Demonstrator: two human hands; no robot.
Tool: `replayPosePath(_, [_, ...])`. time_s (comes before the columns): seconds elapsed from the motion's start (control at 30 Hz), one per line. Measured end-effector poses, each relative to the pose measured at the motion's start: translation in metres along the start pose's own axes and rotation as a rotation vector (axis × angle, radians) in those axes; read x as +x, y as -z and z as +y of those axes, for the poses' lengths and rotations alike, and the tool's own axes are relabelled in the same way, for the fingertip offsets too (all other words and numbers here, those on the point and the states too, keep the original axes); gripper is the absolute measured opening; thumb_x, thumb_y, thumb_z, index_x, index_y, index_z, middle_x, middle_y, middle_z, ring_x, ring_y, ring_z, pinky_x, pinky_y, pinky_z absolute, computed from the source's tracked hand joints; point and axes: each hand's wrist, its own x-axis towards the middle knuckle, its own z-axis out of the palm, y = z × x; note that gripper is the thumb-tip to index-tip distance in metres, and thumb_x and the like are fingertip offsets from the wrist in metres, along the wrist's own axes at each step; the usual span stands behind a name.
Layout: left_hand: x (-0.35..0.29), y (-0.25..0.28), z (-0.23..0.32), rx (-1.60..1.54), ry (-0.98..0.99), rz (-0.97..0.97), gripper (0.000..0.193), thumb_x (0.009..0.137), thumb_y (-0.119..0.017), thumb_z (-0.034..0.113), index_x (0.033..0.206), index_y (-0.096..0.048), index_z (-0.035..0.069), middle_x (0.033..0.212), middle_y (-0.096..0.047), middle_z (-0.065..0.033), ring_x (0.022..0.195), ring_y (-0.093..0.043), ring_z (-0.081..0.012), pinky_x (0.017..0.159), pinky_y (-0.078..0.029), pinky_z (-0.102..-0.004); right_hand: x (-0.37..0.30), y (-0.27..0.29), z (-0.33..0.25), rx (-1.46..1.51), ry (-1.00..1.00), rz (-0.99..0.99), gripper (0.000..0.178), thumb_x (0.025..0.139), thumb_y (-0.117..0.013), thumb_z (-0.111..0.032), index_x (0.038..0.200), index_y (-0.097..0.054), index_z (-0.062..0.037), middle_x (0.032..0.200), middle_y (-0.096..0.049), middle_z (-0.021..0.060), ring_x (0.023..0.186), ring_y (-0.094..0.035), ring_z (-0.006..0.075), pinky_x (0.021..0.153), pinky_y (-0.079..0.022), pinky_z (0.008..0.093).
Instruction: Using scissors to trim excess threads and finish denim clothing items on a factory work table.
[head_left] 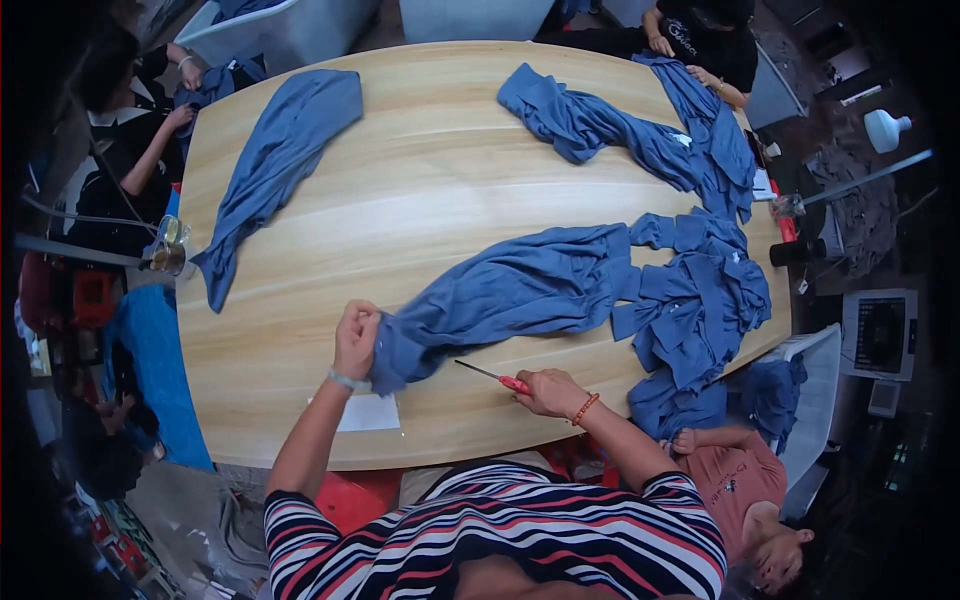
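A blue garment [520, 280] lies stretched across the near middle of the table. My left hand [355, 338] is closed on its left end, which is bunched and slightly lifted off the wood. In my right hand [555, 392] is a pair of red-handled scissors [513, 384], the thin dark blades pointing left toward the garment's lower edge without touching it. A white sheet of paper [370, 413] lies by the table's near edge, below my left hand.
More blue garments lie at the far left [290, 140], the far right [590, 120] and in a heap [700, 300] at right. People work around the wooden table [420, 170]: one left, one far right, one seated near right. Plastic tubs [290, 35] stand beyond.
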Motion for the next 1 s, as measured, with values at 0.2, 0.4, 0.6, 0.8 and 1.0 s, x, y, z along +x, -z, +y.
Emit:
replayPosePath(0.2, [-0.073,-0.005,0.210,-0.113,0.031,-0.477,0.008,0.088,-0.057,0.001,0.094,-0.053,0.002,0.086,-0.057,-0.0016,0.074,-0.052,-0.0035,0.067,-0.041,-0.0172,0.066,0.015,0.005,-0.083,-0.017,0.127,0.058,0.081,-0.060,-0.043,0.127,-0.053,-0.0077,0.127,-0.054,0.0209,0.118,-0.051,0.0379,0.103,-0.037,0.0444])
replayPosePath(0.4, [-0.078,0.079,0.227,0.210,-0.107,-0.008,0.008,0.088,-0.056,0.002,0.096,-0.053,0.001,0.078,-0.054,0.0018,0.064,-0.046,-0.0011,0.059,-0.036,-0.0159,0.122,0.129,0.005,-0.402,0.223,0.518,0.045,0.087,-0.049,-0.023,0.129,-0.051,-0.0078,0.137,-0.047,0.0164,0.127,-0.042,0.0325,0.110,-0.029,0.0400])
replayPosePath(0.6, [0.005,0.169,0.210,0.563,-0.535,0.367,0.008,0.093,-0.052,0.001,0.100,-0.054,0.004,0.083,-0.049,0.0037,0.069,-0.040,-0.0010,0.061,-0.033,-0.0146,0.171,0.322,-0.088,-0.598,0.438,0.703,0.037,0.090,-0.051,-0.024,0.123,-0.056,-0.0082,0.127,-0.056,0.0160,0.119,-0.050,0.0341,0.103,-0.037,0.0384])
replayPosePath(0.8, [0.060,0.308,0.129,0.903,-0.520,0.579,0.005,0.094,-0.051,0.004,0.098,-0.054,0.003,0.088,-0.056,-0.0066,0.067,-0.050,-0.0156,0.064,-0.043,-0.0242,0.189,0.309,-0.145,-0.412,0.088,0.396,0.045,0.083,-0.059,-0.032,0.122,-0.052,-0.0106,0.085,-0.067,0.0181,0.077,-0.066,0.0344,0.070,-0.052,0.0443])
replayPosePath(1.0, [0.027,0.271,0.047,1.349,-0.097,0.291,0.024,0.073,-0.066,0.002,0.094,-0.055,0.004,0.091,-0.055,-0.0167,0.090,-0.054,-0.0377,0.080,-0.044,-0.0438,0.167,0.302,0.035,-0.141,-0.456,0.694,0.048,0.084,-0.058,-0.028,0.128,-0.047,-0.0137,0.109,-0.063,0.0197,0.102,-0.060,0.0365,0.087,-0.048,0.0451])
